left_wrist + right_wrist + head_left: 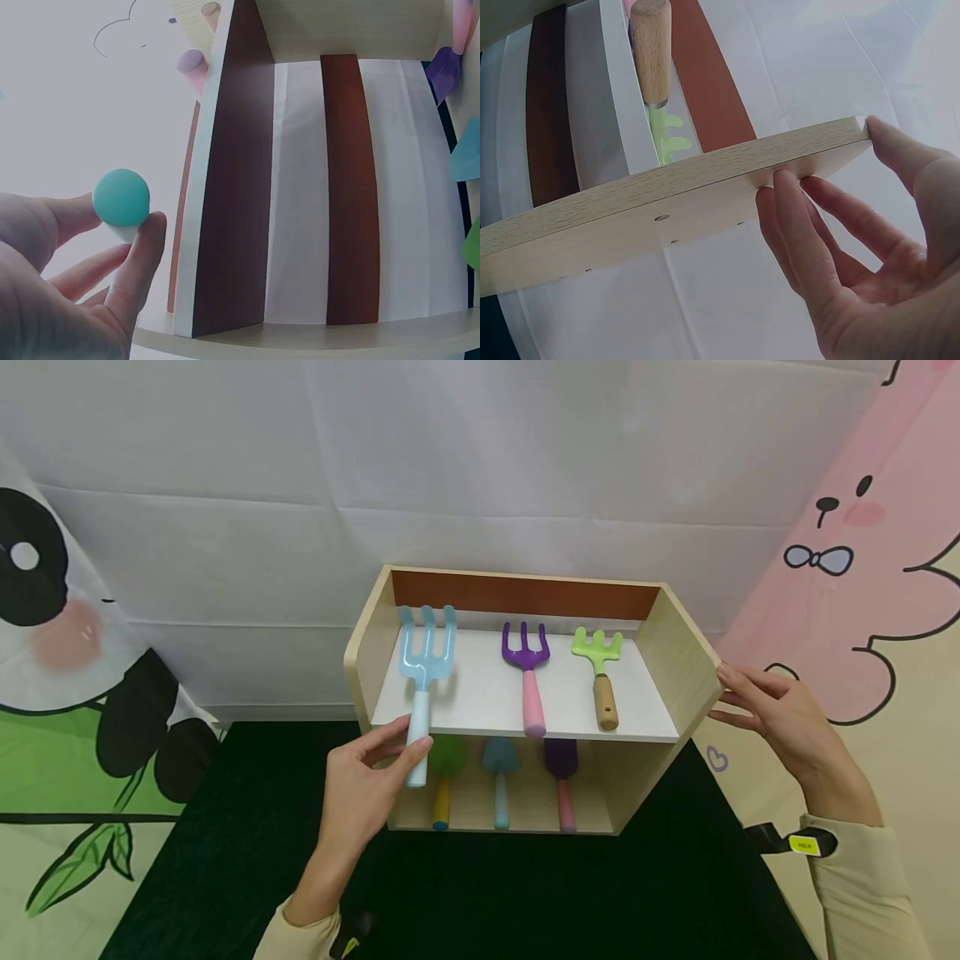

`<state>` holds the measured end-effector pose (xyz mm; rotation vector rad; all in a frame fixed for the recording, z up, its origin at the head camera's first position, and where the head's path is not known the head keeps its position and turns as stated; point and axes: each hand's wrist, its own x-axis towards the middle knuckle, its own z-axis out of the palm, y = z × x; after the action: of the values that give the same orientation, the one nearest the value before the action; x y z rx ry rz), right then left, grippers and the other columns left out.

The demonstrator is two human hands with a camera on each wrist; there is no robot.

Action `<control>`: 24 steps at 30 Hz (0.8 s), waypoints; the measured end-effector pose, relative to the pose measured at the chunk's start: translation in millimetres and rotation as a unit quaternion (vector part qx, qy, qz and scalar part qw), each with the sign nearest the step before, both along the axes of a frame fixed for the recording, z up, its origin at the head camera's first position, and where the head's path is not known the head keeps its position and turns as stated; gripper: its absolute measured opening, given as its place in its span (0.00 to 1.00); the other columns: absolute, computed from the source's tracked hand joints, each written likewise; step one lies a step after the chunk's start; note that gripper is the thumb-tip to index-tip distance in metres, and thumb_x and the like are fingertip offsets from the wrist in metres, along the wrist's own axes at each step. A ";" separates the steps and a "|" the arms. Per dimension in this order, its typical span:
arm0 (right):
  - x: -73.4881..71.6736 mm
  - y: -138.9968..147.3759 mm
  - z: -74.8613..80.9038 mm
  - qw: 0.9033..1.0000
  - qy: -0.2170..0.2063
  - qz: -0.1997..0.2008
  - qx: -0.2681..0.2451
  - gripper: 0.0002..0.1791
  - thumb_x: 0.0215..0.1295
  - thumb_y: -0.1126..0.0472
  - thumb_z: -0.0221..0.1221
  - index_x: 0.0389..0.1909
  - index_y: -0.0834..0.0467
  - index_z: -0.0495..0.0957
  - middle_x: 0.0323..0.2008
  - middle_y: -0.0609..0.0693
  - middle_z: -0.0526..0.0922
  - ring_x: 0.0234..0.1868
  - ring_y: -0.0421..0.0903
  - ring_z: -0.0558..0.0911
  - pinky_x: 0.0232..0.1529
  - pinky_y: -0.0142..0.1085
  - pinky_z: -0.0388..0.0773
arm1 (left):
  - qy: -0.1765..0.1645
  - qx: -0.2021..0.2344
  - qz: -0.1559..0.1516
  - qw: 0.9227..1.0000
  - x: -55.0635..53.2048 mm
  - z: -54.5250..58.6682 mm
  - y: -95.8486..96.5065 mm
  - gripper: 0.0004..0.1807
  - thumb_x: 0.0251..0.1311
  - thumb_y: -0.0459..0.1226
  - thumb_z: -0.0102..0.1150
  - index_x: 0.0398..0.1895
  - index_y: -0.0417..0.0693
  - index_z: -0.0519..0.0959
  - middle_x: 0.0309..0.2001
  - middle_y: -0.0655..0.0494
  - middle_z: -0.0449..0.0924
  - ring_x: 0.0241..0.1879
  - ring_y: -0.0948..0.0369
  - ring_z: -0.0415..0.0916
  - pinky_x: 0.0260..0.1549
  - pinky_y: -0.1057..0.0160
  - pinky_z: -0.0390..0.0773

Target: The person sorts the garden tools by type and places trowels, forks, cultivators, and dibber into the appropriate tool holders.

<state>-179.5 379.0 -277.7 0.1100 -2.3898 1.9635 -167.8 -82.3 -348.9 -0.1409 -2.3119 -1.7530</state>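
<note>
My left hand (pixel 365 785) pinches the handle of a light blue garden hand fork (pixel 425 668) between thumb and fingers. Its tines point away from me over the left part of the white upper board (pixel 480 693). In the left wrist view, the handle's turquoise end (pixel 121 196) faces the camera. Lying farther right on this board are a purple fork (pixel 525 657) with a pink handle and a small green fork (pixel 597 649) with a wooden handle. My right hand (pixel 795 727) touches the wooden shelf's (pixel 678 660) right side, fingertips on its outer face, thumb at the edge.
In the lower compartment are a green trowel (pixel 447 758) with a yellow handle, a blue trowel (pixel 500 756) and a purple trowel (pixel 561 760) with a pink handle. Dark green cloth (pixel 510 893) lies beneath the shelf. A white sheet (pixel 480 468) hangs behind.
</note>
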 end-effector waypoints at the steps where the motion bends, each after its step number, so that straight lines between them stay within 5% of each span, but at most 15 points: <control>1: 0.0 -0.2 0.2 1.000 0.001 0.002 -0.004 0.18 0.71 0.60 0.52 0.59 0.61 0.74 0.51 0.44 0.80 0.46 0.41 0.83 0.41 0.35 0.81 | 0.001 -0.003 0.001 1.000 -1.5 1.7 0.4 0.23 0.54 0.51 0.66 0.51 0.50 0.81 0.48 0.54 0.81 0.42 0.61 0.80 0.41 0.67 0.80; 13: -1.0 -0.1 -0.2 1.000 0.007 0.007 0.001 0.20 0.71 0.60 0.52 0.60 0.61 0.73 0.51 0.44 0.80 0.46 0.41 0.83 0.41 0.35 0.81 | -0.002 -0.013 0.021 1.000 -19.6 15.8 7.9 0.23 0.54 0.50 0.67 0.49 0.46 0.82 0.49 0.54 0.81 0.42 0.60 0.82 0.38 0.62 0.82; 24: 0.0 0.4 -1.5 1.000 0.008 0.014 0.003 0.21 0.71 0.59 0.52 0.61 0.63 0.72 0.51 0.44 0.80 0.47 0.40 0.83 0.41 0.35 0.81 | -0.044 -0.042 0.011 0.998 -35.4 27.9 11.0 0.24 0.55 0.47 0.66 0.50 0.41 0.81 0.45 0.46 0.83 0.42 0.55 0.82 0.39 0.58 0.82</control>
<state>-179.5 379.4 -279.2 0.1611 -2.3975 1.9594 -203.2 -71.3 -321.0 -0.0537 -2.4416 -1.6848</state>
